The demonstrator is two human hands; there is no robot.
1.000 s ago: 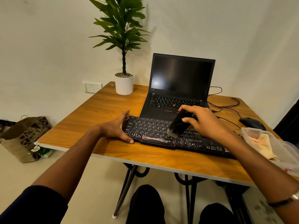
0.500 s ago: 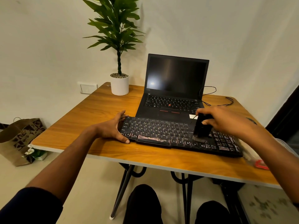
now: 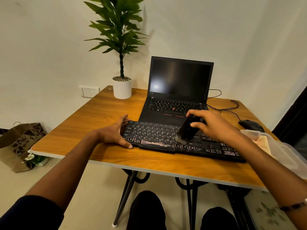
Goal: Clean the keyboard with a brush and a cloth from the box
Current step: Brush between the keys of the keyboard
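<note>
Wooden table (image 3: pixel 103 113): bristly black brush (image 3: pixel 186 130) touches flat keyboard (image 3: pixel 159 135).

Right hand (image 3: pixel 214 125) grips brush (image 3: pixel 186 130) on keyboard (image 3: pixel 156 135); left hand (image 3: pixel 114 134) braces keyboard's end.

Looks like a small home office corner: a wooden desk (image 3: pixel 103 113) pushed up to a plain wall, an open laptop (image 3: pixel 179 90), an external keyboard (image 3: pixel 159 136), a wired mouse (image 3: pixel 250 125), a potted plant (image 3: pixel 122 87), and a paper bag (image 3: pixel 20 145) on the floor.
</note>
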